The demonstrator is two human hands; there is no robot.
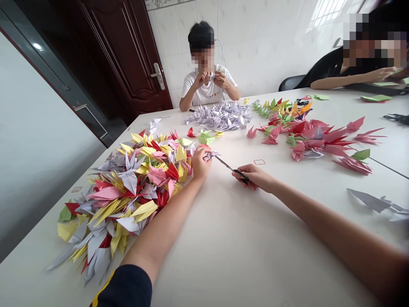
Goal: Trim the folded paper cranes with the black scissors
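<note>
Snipping seems underway: paper [213, 154] is pinched by the left hand [201, 163], scissors [240, 173] clasped beside it by the right hand [256, 175]; stillness seems needed next

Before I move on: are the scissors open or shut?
Apparently shut or nearly so: the scissors show one narrow strip between the right hand and the pale paper. Any tip gap: cannot tell.

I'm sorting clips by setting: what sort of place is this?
Probably a paper-craft workroom, perhaps in a home: coloured folded paper heaped on a white table, and another person handling a pale piece across it.
</note>
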